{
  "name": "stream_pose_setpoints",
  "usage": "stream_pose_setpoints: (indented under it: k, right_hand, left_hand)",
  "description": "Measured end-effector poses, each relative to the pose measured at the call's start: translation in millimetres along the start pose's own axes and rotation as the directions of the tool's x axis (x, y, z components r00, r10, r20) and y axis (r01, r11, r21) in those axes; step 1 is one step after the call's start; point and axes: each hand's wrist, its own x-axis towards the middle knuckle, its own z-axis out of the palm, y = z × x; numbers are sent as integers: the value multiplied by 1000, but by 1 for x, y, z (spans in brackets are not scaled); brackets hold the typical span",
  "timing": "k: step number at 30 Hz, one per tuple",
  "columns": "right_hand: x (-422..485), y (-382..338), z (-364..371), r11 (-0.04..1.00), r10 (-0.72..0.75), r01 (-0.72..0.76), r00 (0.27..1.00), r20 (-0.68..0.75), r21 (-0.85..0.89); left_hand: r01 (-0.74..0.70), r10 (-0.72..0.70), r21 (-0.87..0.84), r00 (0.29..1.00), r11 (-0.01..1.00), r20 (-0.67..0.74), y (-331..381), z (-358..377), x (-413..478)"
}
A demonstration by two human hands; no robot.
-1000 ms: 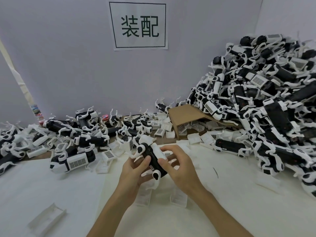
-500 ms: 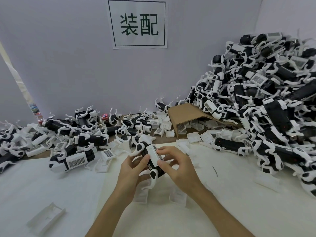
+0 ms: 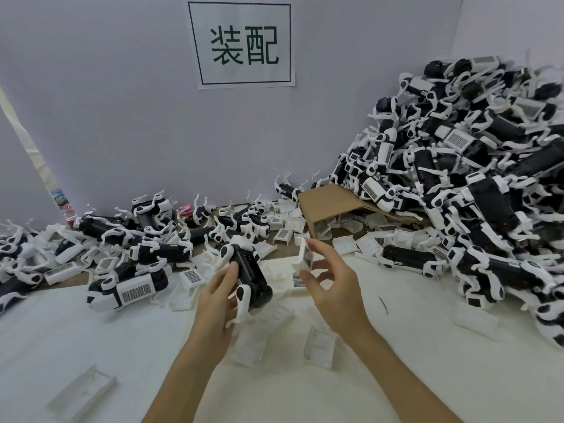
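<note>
The heap (image 3: pixel 476 190) of black-and-white toy dogs fills the view from 1 to 4 o'clock. It is banked against the wall, and I judge it one lot of the work, kept within an arm's sweep. A lower scatter (image 3: pixel 137 254) of the same toys lies at 9 to 10 o'clock, well apart from the heap, likely so the two lots do not mix. A white sheet (image 3: pixel 76 337) covers the table from 5 to 8 o'clock, probably so that small parts show up and do not slide. The sign (image 3: pixel 242 45) on the wall at 12 o'clock reads 装配, "assembly", in dark print inside a thin frame. A cardboard box (image 3: pixel 326 206) lies tipped at 1 o'clock, with white shells at its mouth.

Near the centre, toward 7 o'clock, the left hand (image 3: pixel 215 303) has its fingers curled round a toy dog (image 3: pixel 251 277) and turns its black body toward the other hand for working. Toward 4 o'clock of centre, the right hand (image 3: pixel 332 288) pinches a cover panel (image 3: pixel 306 256) between thumb and forefinger, apart from the toy, with the other fingers loosely spread. Whether the panel is going on or coming off I cannot tell. Loose panels (image 3: pixel 319 351) lie at 6 o'clock, handy for the next pick. The grid-printed labels on the white shells are too small to read
</note>
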Motion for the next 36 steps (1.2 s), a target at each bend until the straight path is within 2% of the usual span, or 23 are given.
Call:
stream_pose_setpoints:
  k: [6,13,21,31,34,36]
  right_hand:
    - [-9,3,16,974,-199,205,977,71,-93]
    - [-12,9,17,922,-296,292,955,24,-253]
    - [-11,9,16,918,-294,314,949,116,-241]
    - [-13,10,19,944,-210,255,954,215,-209]
    - [-13,8,17,976,-158,183,970,186,-122]
    - [-12,6,17,994,-93,100,988,119,-49]
  left_hand:
    - [48,-60,119,993,992,102,-2,15,-8]
    - [101,-137,187,972,977,193,2,17,-12]
    - [134,-183,232,962,964,205,1,20,-14]
    - [119,-212,332,942,936,261,2,20,-15]
    - [93,-176,316,954,944,244,-2,20,-15]
    - [51,-133,293,955,955,266,-4,20,-14]
